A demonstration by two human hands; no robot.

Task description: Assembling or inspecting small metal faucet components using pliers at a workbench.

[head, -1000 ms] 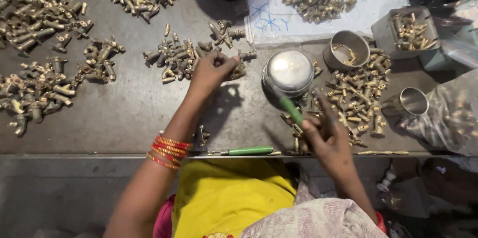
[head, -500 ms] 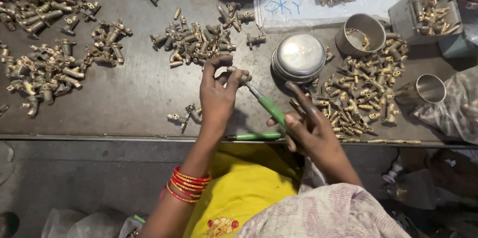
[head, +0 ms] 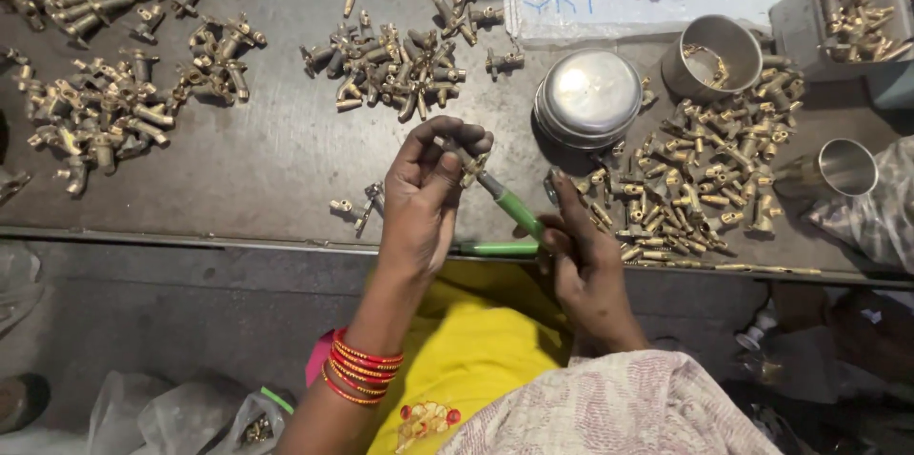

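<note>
My left hand [head: 424, 196] pinches a small brass fitting [head: 469, 168] just above the table's front edge. In my right hand [head: 581, 250] is a green-handled screwdriver [head: 514, 209], its tip pushed into that fitting. A second green-handled tool [head: 497, 248] lies along the table edge between my hands. Red bangles ring my left wrist. Beside my left hand, two loose brass fittings [head: 362, 207] rest on the table.
Heaps of brass fittings lie on the grey metal table [head: 276, 150]: far left [head: 95, 112], centre [head: 400, 69], right [head: 705, 169]. A lidded steel tin [head: 588, 98], an open steel cup [head: 719, 55], another cup [head: 845, 168] and a grey tray of parts [head: 857, 8] stand right.
My left hand picked a fitting from the centre heap and drew it back toward the table edge. My right hand brought the screwdriver up to meet it.
</note>
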